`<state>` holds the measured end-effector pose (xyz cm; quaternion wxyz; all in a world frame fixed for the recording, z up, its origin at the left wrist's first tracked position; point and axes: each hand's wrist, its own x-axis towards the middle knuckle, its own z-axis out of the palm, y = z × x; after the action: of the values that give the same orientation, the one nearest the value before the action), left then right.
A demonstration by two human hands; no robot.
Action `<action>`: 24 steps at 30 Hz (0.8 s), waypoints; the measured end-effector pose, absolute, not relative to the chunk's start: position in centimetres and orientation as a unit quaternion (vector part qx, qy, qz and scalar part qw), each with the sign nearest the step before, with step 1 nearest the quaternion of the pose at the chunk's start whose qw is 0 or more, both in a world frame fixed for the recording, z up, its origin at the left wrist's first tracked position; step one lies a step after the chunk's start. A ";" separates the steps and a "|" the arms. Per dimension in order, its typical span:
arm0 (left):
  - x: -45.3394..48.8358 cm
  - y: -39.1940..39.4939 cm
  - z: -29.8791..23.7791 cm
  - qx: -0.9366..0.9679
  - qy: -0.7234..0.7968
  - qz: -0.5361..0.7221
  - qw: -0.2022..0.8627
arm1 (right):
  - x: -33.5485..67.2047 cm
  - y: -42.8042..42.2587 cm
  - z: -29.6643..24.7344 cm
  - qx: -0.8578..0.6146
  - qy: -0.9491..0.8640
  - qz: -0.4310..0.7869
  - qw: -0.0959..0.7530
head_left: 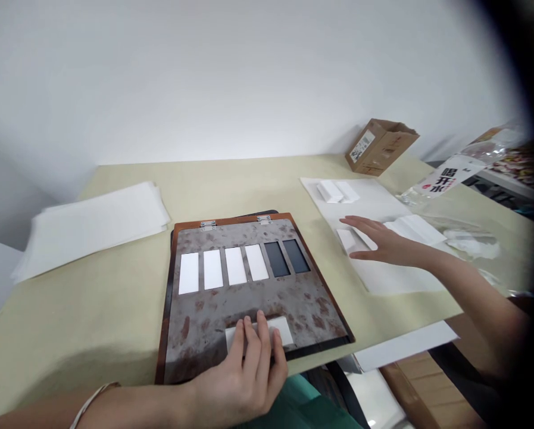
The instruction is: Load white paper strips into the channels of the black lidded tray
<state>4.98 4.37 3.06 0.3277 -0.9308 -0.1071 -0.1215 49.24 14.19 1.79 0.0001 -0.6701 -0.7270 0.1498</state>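
Near the front edge of a hinged, grey-faced board (249,301), my left hand (246,375) lies with its fingers stretched out and slightly apart over a white card piece (283,329). Its thumb is hidden. The board has a row of rectangular windows; several show white cards (234,266), and the two at the right show a dark surface (296,256). To the right, my right hand (378,241) is held with thumb and fingers spread, holding nothing, just beside small folded white pieces (350,239) on a white sheet (378,277).
A stack of white paper (99,223) lies at the left of the table. Farther right are more white pieces (330,192), a brown cardboard box (380,146), a clear plastic bottle (454,173) and crumpled plastic (472,241). The wall stands behind the table.
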 end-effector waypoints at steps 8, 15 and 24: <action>5.3 3.7 2.2 -0.928 -0.140 -0.124 0.321 | 50.2 14.2 1.1 -0.606 -0.762 0.228 0.003; 5.0 4.3 3.1 -0.930 -0.109 -0.119 0.331 | 49.5 14.6 2.0 -0.598 -0.770 0.219 0.022; 4.9 4.5 3.4 -0.928 -0.095 -0.109 0.343 | 38.1 15.4 6.0 -0.485 -0.836 0.253 0.028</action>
<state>4.90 4.49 3.44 0.3434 -0.9280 -0.0945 -0.1090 38.13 15.36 6.04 0.0284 -0.4854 -0.8363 0.2534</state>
